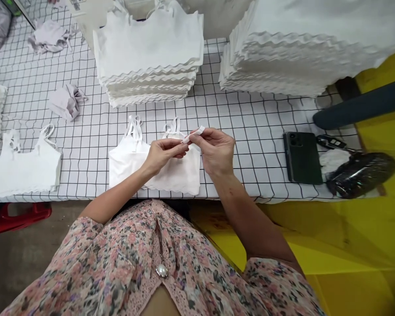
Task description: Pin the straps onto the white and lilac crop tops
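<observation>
A white camisole top (131, 162) lies flat on the checked table cloth (256, 131) near the front edge, straps pointing away from me. Above it, my left hand (164, 153) and my right hand (213, 151) meet. Both pinch a small white strip (193, 134), perhaps a label or strap piece, held between their fingertips. The left hand grips its lower end and the right hand its upper end.
Two tall stacks of folded white tops (148, 57) (303, 48) stand at the back. Another white top (23, 169) lies at the left, with crumpled grey fabric (66, 101) behind it. A dark phone (302, 157), keys and a shiny dark bag (362, 173) sit at the right.
</observation>
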A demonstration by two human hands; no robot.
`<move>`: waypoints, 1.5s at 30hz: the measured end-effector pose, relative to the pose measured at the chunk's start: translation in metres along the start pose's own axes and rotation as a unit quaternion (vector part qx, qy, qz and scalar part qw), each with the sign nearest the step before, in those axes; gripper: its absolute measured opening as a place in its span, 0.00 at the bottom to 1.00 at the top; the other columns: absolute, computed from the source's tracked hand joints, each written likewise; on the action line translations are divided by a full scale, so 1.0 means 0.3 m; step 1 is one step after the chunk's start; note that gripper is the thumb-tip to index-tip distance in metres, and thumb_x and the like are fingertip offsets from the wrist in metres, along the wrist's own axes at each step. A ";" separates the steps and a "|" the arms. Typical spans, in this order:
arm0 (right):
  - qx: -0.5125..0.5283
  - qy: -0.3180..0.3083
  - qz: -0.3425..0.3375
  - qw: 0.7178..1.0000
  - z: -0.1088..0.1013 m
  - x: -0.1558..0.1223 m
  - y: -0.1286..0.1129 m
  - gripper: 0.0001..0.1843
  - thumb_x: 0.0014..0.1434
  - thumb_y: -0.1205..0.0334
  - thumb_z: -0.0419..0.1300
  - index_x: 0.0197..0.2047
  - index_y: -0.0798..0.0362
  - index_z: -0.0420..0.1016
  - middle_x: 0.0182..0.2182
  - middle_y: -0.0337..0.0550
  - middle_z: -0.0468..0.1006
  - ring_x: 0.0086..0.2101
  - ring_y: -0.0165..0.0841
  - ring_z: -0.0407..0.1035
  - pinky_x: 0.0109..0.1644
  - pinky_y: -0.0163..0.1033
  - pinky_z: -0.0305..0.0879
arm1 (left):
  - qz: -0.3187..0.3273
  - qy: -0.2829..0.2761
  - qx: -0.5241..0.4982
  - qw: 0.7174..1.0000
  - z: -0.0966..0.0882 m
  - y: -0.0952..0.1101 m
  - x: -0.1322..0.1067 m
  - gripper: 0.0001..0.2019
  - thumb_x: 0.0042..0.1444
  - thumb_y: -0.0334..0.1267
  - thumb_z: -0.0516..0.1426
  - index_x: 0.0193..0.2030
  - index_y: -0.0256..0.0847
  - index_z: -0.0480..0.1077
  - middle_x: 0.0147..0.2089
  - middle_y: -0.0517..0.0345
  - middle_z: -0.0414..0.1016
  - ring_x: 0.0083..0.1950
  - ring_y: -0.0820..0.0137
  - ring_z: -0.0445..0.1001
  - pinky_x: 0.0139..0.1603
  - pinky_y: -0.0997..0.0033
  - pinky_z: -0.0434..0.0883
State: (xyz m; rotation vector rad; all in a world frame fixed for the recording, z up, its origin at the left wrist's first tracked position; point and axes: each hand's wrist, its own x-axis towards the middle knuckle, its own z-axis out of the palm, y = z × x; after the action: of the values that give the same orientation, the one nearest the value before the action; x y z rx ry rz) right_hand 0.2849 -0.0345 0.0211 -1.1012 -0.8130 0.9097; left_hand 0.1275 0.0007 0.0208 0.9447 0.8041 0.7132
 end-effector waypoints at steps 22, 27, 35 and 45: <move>-0.315 -0.197 -0.174 0.912 -0.096 0.012 -0.010 0.07 0.68 0.55 0.69 0.36 0.44 0.83 0.32 0.39 0.83 0.39 0.39 0.75 0.50 0.53 0.73 | 0.115 0.055 0.587 0.799 -0.170 -0.003 -0.027 0.12 0.56 0.37 0.75 0.43 0.41 0.79 0.44 0.54 0.83 0.52 0.58 0.75 0.62 0.51 0.65; -0.320 -0.201 -0.181 0.908 -0.093 0.005 0.049 0.07 0.67 0.55 0.70 0.36 0.43 0.85 0.31 0.38 0.84 0.37 0.38 0.73 0.48 0.52 0.72 | 0.096 0.024 0.600 0.794 -0.169 -0.025 -0.036 0.06 0.62 0.37 0.71 0.39 0.42 0.80 0.42 0.56 0.81 0.54 0.58 0.74 0.64 0.50 0.60; -0.388 -0.254 -0.168 0.870 -0.099 -0.004 0.088 0.09 0.70 0.54 0.65 0.36 0.44 0.81 0.35 0.41 0.84 0.46 0.45 0.75 0.56 0.58 0.69 | 0.186 -0.012 0.590 0.786 -0.181 -0.103 -0.030 0.04 0.68 0.40 0.67 0.42 0.45 0.83 0.39 0.58 0.81 0.47 0.62 0.74 0.63 0.51 0.61; -0.439 -0.294 -0.151 0.835 -0.134 -0.039 0.086 0.08 0.69 0.56 0.62 0.36 0.44 0.79 0.35 0.41 0.83 0.47 0.47 0.76 0.60 0.64 0.68 | 0.268 -0.045 0.490 0.829 -0.181 -0.136 -0.040 0.09 0.73 0.41 0.62 0.43 0.43 0.82 0.36 0.57 0.76 0.39 0.68 0.77 0.41 0.67 0.71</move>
State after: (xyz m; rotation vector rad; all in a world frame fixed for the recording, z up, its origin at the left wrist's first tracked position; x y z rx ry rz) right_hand 0.3110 -0.0554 -0.0150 -1.4141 -1.9972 0.5841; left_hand 0.0830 -0.0033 -0.0315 2.1887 0.8209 0.7095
